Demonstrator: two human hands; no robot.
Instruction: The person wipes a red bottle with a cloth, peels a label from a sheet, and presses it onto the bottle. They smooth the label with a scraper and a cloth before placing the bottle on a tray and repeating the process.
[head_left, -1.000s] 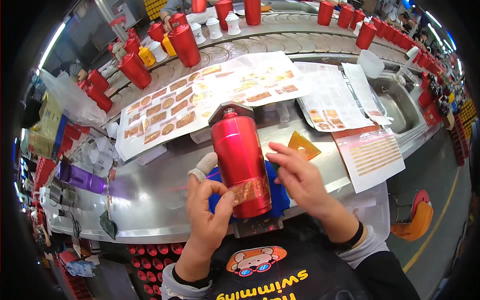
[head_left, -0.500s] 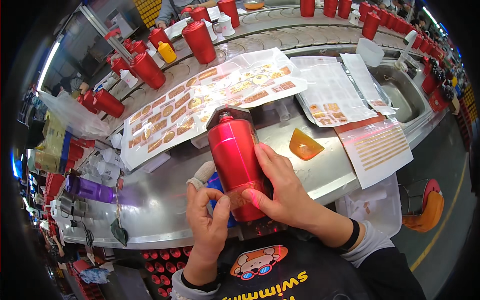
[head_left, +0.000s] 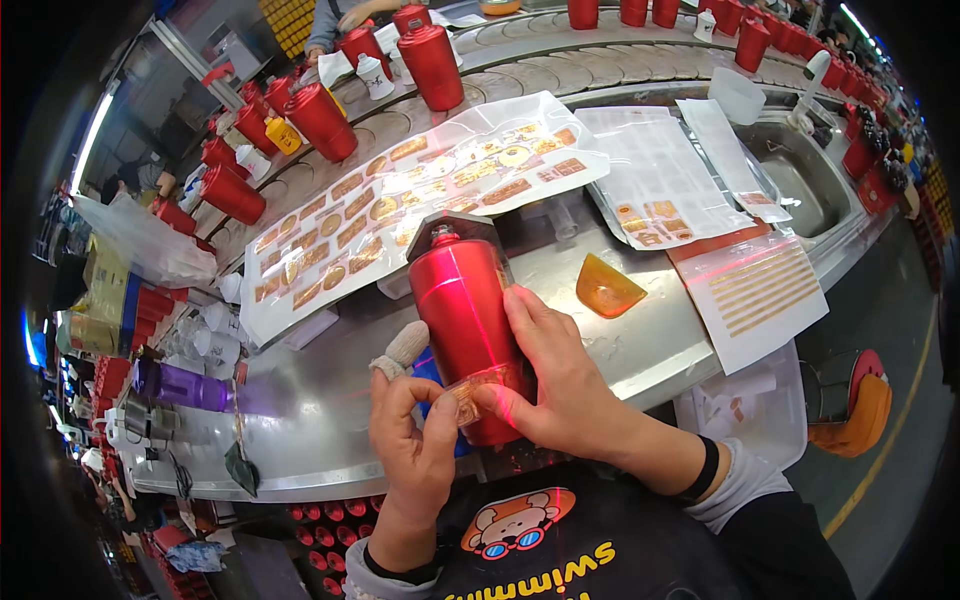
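Observation:
A shiny red bottle [head_left: 455,310] with a narrow neck lies tilted in front of me, its neck pointing away, against a dark angular stand [head_left: 422,238]. My right hand [head_left: 565,385] is closed around its right side. Low on the bottle, a small gold patterned decal [head_left: 466,402] curls up at its left end. My left hand [head_left: 415,440] pinches that end between thumb and finger, while the right thumb presses by its other edge. A pale cloth finger cover [head_left: 403,346] sits on a left finger. Something blue, partly hidden, lies behind the left hand.
Decal sheets [head_left: 340,225] lie beyond the bottle, with more sheets [head_left: 655,170] and a striped gold sheet [head_left: 755,300] to the right. An amber scraper [head_left: 608,288] rests on the metal bench. A conveyor [head_left: 520,65] carries red bottles. A sink [head_left: 800,185] is far right.
The decal's left end is now raised between my left fingers, and my right thumb has shifted slightly left. Near-lane conveyor bottles moved right; the yellow bottle and far-lane ones moved left.

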